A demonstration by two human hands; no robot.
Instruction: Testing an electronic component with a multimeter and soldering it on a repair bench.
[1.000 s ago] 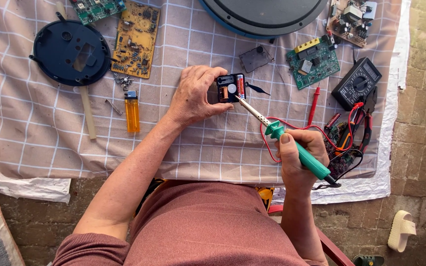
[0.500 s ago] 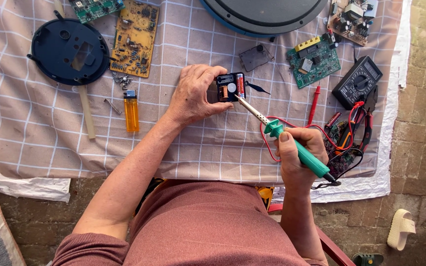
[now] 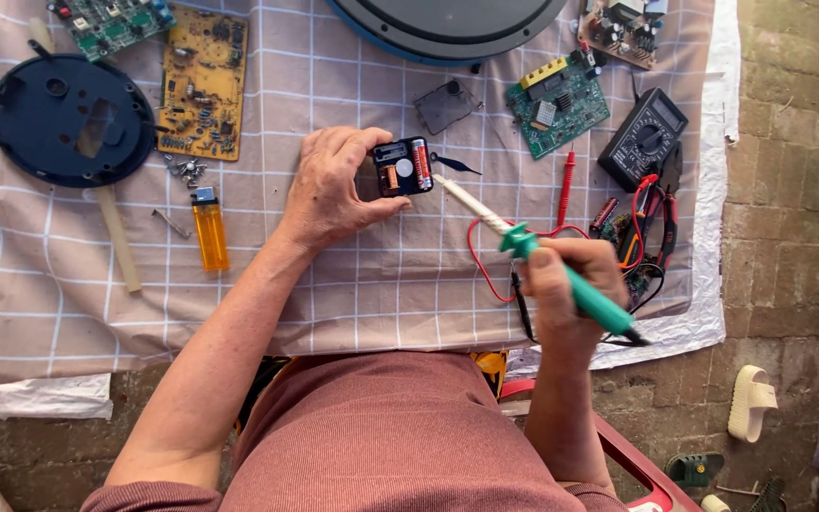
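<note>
left hand (image 3: 334, 194) fingers clamp clock module (image 3: 402, 167), battery inside | right hand (image 3: 571, 289) grips soldering iron (image 3: 542, 261)

Small clock module (image 3: 402, 167) in left hand (image 3: 334, 190), above cloth (image 3: 353, 284); soldering iron (image 3: 542, 256) in right hand (image 3: 571, 294), tip just right of module; lighter (image 3: 210, 230) well left; multimeter (image 3: 642, 137) far right; circuit board (image 3: 558, 106) behind, between module and multimeter; round disc (image 3: 66, 118) at far left.
</note>
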